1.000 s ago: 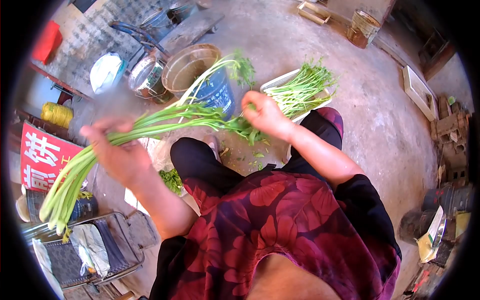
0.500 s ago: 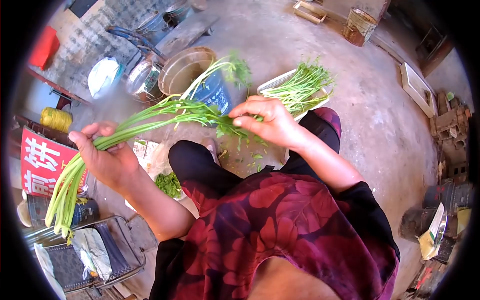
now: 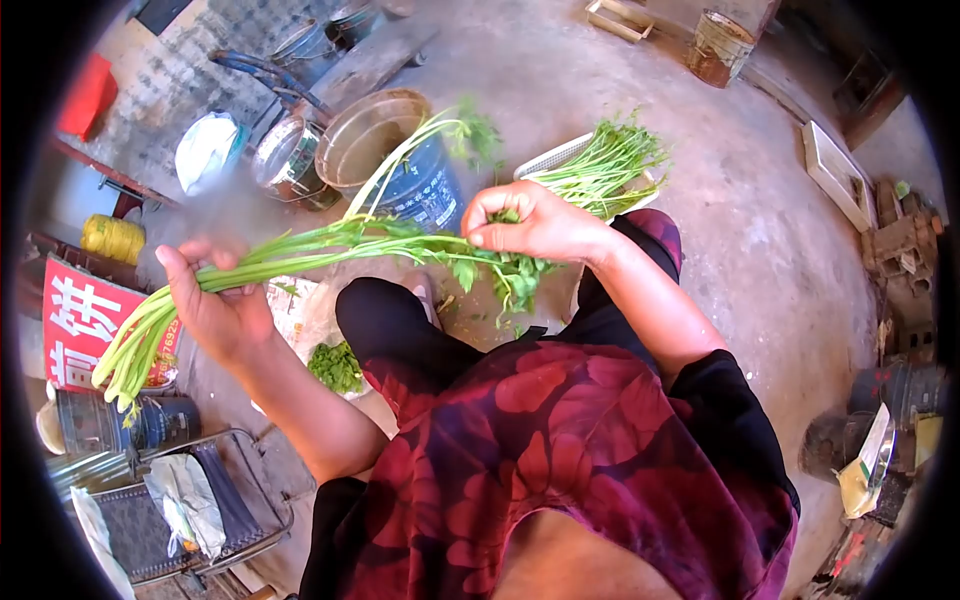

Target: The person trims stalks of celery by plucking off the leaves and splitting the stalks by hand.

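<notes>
My left hand (image 3: 228, 312) is wrapped round the lower stalks of a bunch of celery (image 3: 320, 250), whose pale cut ends hang out past my wrist at the left. The bunch stretches across in front of me, above my knees. At its leafy end, my right hand (image 3: 535, 222) pinches with thumb and forefinger, and green leaves show inside its curled fingers. More leaves (image 3: 515, 280) dangle just below that hand. One stalk with a feathery top sticks up apart from the others, in front of a blue bucket (image 3: 425, 190).
Beyond my right knee, a white basket (image 3: 553, 157) holds more celery (image 3: 605, 165). A heap of picked leaves (image 3: 336, 368) lies by my left leg. Metal pails (image 3: 290, 160) stand at the back left, a folding chair (image 3: 250, 480) and red sign (image 3: 90, 320) at the left.
The celery's leafy end has tipped slightly lower, and more leaves hang under my right hand. My right hand has turned a little, its fingers curling in more. My left hand keeps its hold.
</notes>
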A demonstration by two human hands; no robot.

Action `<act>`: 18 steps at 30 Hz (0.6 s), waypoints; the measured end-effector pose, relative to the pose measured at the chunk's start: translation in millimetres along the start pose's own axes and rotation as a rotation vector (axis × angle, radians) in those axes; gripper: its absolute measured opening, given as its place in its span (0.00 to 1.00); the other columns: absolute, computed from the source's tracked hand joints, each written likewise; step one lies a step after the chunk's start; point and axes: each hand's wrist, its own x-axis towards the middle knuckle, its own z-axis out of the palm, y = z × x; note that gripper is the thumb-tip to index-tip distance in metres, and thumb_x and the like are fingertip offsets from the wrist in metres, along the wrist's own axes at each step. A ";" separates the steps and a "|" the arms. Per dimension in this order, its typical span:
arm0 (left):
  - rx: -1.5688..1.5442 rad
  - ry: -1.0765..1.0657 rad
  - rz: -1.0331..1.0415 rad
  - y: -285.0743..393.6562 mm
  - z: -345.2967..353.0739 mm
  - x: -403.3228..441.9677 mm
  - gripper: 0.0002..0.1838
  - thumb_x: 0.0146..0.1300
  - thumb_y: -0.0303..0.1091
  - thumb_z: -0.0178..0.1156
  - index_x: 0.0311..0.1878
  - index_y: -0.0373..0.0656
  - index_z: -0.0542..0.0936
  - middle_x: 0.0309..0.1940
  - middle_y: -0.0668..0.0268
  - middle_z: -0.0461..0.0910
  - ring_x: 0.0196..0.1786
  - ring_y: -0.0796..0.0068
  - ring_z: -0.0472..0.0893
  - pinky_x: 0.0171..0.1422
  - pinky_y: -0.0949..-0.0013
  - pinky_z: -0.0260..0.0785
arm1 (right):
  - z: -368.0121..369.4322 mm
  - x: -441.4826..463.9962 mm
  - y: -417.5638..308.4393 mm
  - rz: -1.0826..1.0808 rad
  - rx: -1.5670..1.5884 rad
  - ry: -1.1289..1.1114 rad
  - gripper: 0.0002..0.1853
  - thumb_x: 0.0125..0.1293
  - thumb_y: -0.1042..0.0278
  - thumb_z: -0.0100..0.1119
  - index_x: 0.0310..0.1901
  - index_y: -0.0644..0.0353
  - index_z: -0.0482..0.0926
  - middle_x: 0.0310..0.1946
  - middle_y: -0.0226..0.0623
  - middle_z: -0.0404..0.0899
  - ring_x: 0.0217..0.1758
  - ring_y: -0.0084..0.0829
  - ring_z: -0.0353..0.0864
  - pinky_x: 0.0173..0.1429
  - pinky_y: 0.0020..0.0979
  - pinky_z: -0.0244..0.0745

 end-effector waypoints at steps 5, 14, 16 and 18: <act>0.023 0.032 -0.021 -9.0 -2.1 0.3 0.20 0.65 0.46 0.44 0.28 0.40 0.73 0.17 0.63 0.67 0.20 0.76 0.64 0.19 0.79 0.53 | -4.5 -7.3 -18.1 0.124 0.195 -0.049 0.02 0.54 0.76 0.56 0.30 0.63 0.75 0.29 0.28 0.77 0.35 0.17 0.71 0.40 0.22 0.67; 0.001 -0.044 -0.027 -0.2 -7.0 -1.1 0.20 0.66 0.44 0.41 0.30 0.38 0.76 0.18 0.64 0.66 0.22 0.76 0.60 0.20 0.79 0.51 | 7.2 -2.7 -10.8 0.069 -0.196 -0.190 0.05 0.57 0.75 0.53 0.35 0.65 0.75 0.27 0.29 0.75 0.35 0.17 0.71 0.40 0.21 0.67; 0.002 -0.051 -0.023 2.3 -6.6 -2.0 0.20 0.67 0.43 0.41 0.31 0.38 0.76 0.18 0.64 0.66 0.22 0.76 0.60 0.20 0.79 0.51 | 9.9 -3.5 -7.1 0.104 -0.244 -0.245 0.06 0.58 0.74 0.52 0.35 0.65 0.75 0.27 0.29 0.76 0.33 0.17 0.71 0.38 0.22 0.67; -0.001 -0.040 -0.014 3.6 -5.7 -3.2 0.20 0.67 0.44 0.41 0.30 0.39 0.76 0.18 0.64 0.66 0.22 0.76 0.60 0.20 0.79 0.51 | 12.8 -5.7 -8.2 0.107 -0.310 -0.232 0.05 0.57 0.74 0.52 0.33 0.64 0.75 0.25 0.31 0.75 0.30 0.19 0.71 0.34 0.24 0.66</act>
